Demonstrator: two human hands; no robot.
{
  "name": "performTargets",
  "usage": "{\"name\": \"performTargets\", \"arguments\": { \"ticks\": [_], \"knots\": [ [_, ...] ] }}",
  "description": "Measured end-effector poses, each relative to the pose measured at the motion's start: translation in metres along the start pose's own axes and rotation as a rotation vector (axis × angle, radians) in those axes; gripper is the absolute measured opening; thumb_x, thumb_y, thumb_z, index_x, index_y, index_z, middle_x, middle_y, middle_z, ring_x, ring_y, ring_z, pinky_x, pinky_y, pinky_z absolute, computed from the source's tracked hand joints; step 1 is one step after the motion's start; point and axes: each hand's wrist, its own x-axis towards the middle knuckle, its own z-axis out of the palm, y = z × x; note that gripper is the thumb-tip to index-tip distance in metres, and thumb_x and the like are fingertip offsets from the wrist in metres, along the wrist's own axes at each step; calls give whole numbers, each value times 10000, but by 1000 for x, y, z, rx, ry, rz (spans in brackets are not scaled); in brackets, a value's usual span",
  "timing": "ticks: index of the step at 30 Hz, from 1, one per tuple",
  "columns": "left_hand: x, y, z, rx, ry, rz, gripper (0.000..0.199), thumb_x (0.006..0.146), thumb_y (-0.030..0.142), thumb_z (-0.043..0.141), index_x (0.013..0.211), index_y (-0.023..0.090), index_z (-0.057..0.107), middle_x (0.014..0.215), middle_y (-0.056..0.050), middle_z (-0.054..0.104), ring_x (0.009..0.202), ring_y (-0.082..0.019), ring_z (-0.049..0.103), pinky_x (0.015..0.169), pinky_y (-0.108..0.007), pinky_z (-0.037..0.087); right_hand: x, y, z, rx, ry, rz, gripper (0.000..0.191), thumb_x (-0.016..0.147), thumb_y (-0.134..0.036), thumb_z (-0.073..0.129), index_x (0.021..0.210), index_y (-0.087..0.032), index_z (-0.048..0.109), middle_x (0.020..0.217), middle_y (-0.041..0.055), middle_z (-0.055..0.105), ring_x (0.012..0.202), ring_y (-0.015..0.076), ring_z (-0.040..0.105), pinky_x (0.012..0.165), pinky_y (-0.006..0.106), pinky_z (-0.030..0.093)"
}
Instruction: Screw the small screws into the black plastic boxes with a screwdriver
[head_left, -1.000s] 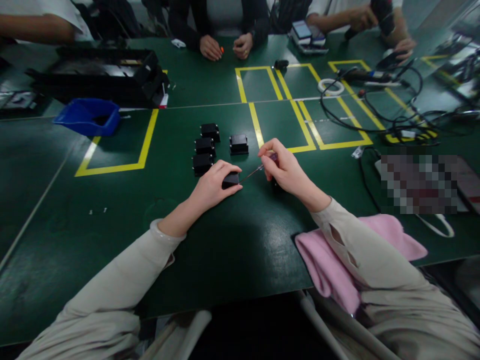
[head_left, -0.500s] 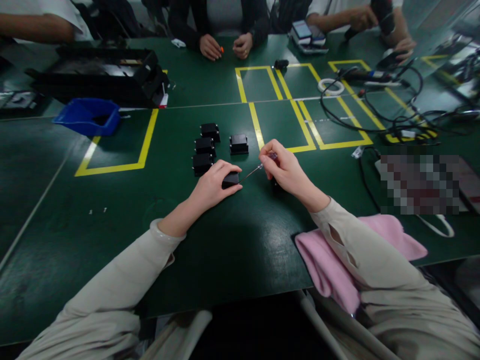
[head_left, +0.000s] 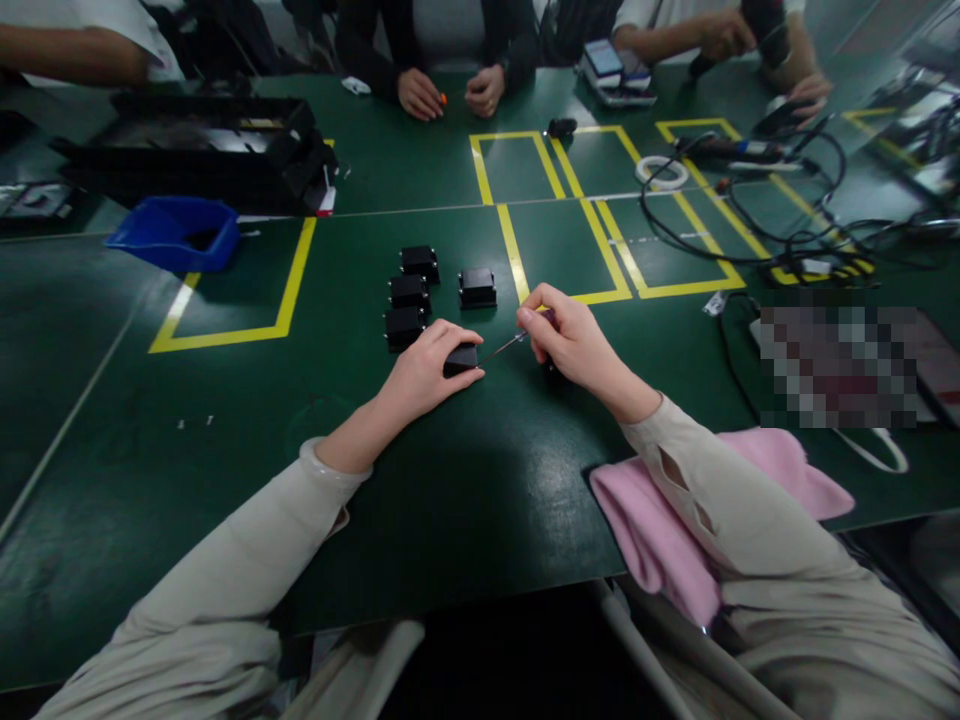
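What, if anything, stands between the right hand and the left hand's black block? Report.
Nothing visible: the thin tool in the right hand spans the gap to the black block held by the left hand. A dark object, partly hidden by the right hand, lies off that line.

The left hand [head_left: 426, 366] is gripping a small black box [head_left: 461, 359] on the green table [head_left: 465, 490], and the right hand [head_left: 561, 335] is holding a screwdriver [head_left: 504, 347] to its end. Four similar boxes [head_left: 409, 292] are sitting just beyond the left hand.
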Motion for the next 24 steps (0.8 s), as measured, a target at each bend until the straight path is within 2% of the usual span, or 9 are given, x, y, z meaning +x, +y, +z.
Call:
{"name": "performTargets", "arguments": {
  "ticks": [5,10,16,21,24],
  "knots": [
    [0,1,0,1,-4,-1,345,958,294,752,1271,195,648,1260,-107,665,1220,-287,653,1075,-452,537,0,-1,0,12,9,-32,93,1075,-299,541,1023,-232,503,645,-85,529,495,93,516,546,261,381],
    [0,0,1,4,-2,-3,342,962,304,748,1270,196,646,1263,-108,669,1217,-289,653,1076,-467,537,0,0,0,-3,-4,4,246,1081,-408,563,917,-237,498,537,-90,489,449,103,479,513,269,341],
    [0,0,0,2,1,8,341,967,305,741,1273,188,644,1261,-114,666,1218,-286,653,1077,-460,536,0,1,0,34,14,-30,129,1081,-343,553,1020,-235,516,596,-94,505,484,104,524,540,263,379],
    [0,0,0,-1,0,8,333,966,303,740,1267,199,642,1258,-106,668,1219,-288,652,1077,-466,536,1,2,0,16,-5,0,273,1090,-439,559,912,-238,508,521,-95,486,436,100,471,498,260,334],
    [0,0,0,-8,0,6,336,963,302,742,1267,198,644,1257,-108,669,1218,-291,653,1076,-468,537,1,2,0,27,-5,0,228,1088,-418,565,958,-238,509,538,-100,481,437,99,471,497,257,337]
  ]
}}
